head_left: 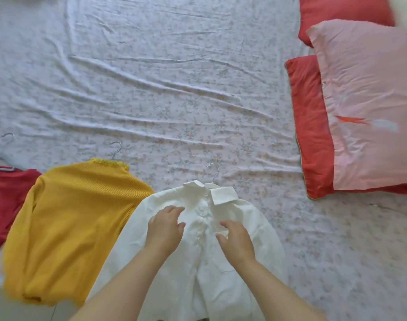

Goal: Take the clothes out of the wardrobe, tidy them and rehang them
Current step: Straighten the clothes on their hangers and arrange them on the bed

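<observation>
Head cam is looking straight down at a bed, and the white shirt [209,293] is lying front-up on its hanger [214,176] at the near edge of the floral sheet [174,89], with the collar pointing away and the hook sticking out past it. Both hands are working the chest, one on either side of the button strip. The right hand [237,239] is pinching a little fold of cloth between thumb and fingers. The left hand [165,225] is resting on the fabric with its fingers loosely bent, and honestly I can't tell if it's gripping anything. Just to the left the yellow sweater [70,228] is lying on a second hanger [116,151], its edge touching the shirt. A red top [5,200] is peeking in at the left edge on a third hanger [3,168]. Over on the right a pink pillow [364,107] is sitting on top of two red pillows [311,126]. It's showing an orange-and-pale print, maybe a logo, too blurry to read.
</observation>
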`<state>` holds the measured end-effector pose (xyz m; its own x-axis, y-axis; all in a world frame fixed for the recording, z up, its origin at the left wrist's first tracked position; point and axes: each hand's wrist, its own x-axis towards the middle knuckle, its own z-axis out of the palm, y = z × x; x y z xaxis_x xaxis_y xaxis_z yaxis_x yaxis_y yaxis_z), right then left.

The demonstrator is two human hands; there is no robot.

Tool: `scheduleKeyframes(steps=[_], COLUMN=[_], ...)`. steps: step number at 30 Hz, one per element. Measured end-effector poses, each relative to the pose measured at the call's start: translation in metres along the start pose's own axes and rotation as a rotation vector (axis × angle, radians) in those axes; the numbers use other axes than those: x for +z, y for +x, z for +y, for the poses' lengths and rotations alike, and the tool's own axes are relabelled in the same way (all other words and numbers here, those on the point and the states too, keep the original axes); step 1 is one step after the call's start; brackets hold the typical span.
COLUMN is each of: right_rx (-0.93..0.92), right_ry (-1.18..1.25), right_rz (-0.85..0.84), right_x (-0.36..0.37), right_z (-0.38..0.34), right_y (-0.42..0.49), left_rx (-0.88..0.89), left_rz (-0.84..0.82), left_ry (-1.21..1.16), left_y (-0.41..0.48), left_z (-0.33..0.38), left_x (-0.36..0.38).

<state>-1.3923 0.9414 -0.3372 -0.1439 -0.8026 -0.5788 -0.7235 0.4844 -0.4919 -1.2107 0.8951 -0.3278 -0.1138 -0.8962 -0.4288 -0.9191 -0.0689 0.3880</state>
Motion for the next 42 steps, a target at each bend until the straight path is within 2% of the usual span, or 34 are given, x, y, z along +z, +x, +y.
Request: scheduleKeyframes(steps=[6,11,15,25,34,42], right_rx=[-0.099,-0.217,-0.331,-0.498,-0.698,-0.753], right_ry=[-0.008,-0.034,-0.091,-0.293,-0.441,-0.555], right_rz=[0.007,0.005,0.01,-0.05,-0.118,-0.162], right_x=[-0.012,-0.024,-0.026,-0.002,0.067,0.183], right_z=[-0.024,-0.062,-0.089,-0.136,-0.213,-0.305], right_y=[-0.031,-0.055,-0.068,-0.097,-0.134,-0.189], left_rx=[-0.013,-0.013,-0.069,-0.195,-0.341,-0.427], left_rz=[0.023,0.131,0.211,0.266,0.326,0.34], left_ry=[0.041,0.053,0.037,0.059,-0.001,-0.026], left_y=[-0.043,-0.078,-0.101,-0.156,-0.216,-0.289], left_z=[-0.001,-0.008,-0.019,-0.062,-0.155,-0.296], left_x=[-0.02,-0.056,-0.083,-0.111,-0.132,-0.161])
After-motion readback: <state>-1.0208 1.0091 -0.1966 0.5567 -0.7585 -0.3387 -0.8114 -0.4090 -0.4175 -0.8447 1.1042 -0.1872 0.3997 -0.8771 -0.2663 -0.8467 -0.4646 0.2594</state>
